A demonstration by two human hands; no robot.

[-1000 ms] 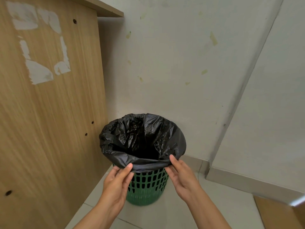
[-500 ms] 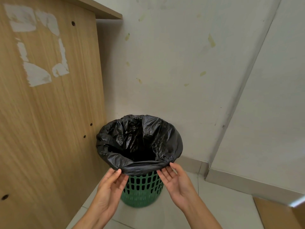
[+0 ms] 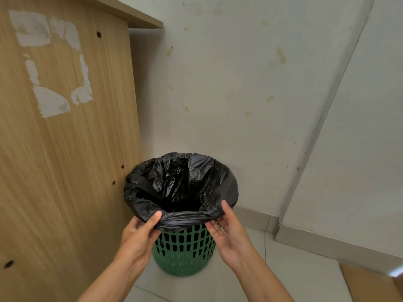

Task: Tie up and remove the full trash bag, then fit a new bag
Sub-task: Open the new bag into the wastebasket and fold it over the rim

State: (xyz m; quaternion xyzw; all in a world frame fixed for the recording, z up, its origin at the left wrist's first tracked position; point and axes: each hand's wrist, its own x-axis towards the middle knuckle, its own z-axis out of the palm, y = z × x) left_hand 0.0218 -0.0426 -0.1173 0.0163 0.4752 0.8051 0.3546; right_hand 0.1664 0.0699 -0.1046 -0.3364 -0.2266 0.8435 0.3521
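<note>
Both hands have come up from under the rim since half a second ago, and now they are on the bag's folded edge. From the head view, the left hand (image 3: pixel 139 236) pinches the near edge of the black trash bag (image 3: pixel 181 186) with its thumb on top and fingers below. The right hand (image 3: pixel 231 232) does the same on the other side, thumb on the plastic, fingers loosely curled under the fold. The bag sits in the green basket (image 3: pixel 184 251), on the floor beside a wooden panel (image 3: pixel 65 149). To do this well, the person should probably lift the fold evenly off the rim so it does not tear. Count: one bag, one basket, two hands.
</note>
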